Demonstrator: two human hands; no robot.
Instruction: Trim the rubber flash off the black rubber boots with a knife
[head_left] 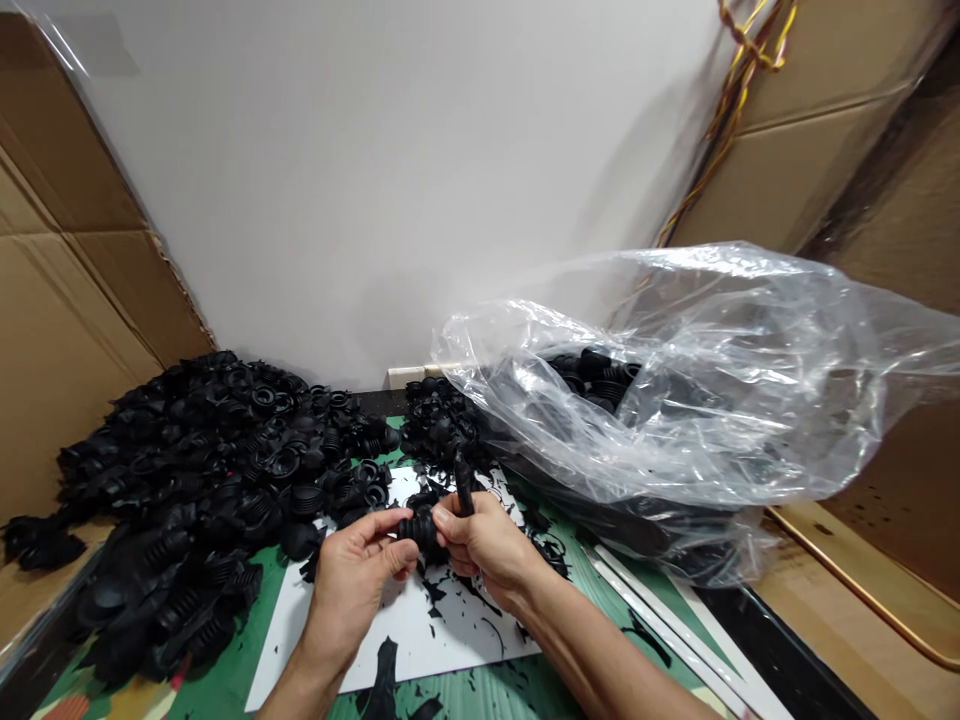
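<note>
Over a white sheet (457, 640) strewn with black scraps, both hands meet at a ribbed black rubber part (418, 528). My left hand (360, 565) pinches its left side between thumb and fingers. My right hand (487, 540) has its thumb and fingertips against the right side, and a dark, slim tool (463, 482) sticks up out of its curled fingers. The tool's lower end is hidden by the hand, so its kind cannot be made out.
A large heap of black rubber parts (225, 450) spreads on the left. At right lies a clear plastic bag (720, 400) with black parts inside. White strips (667, 620) lie on the green surface (480, 695). Cardboard (67, 250) stands at the left, a pale wall behind.
</note>
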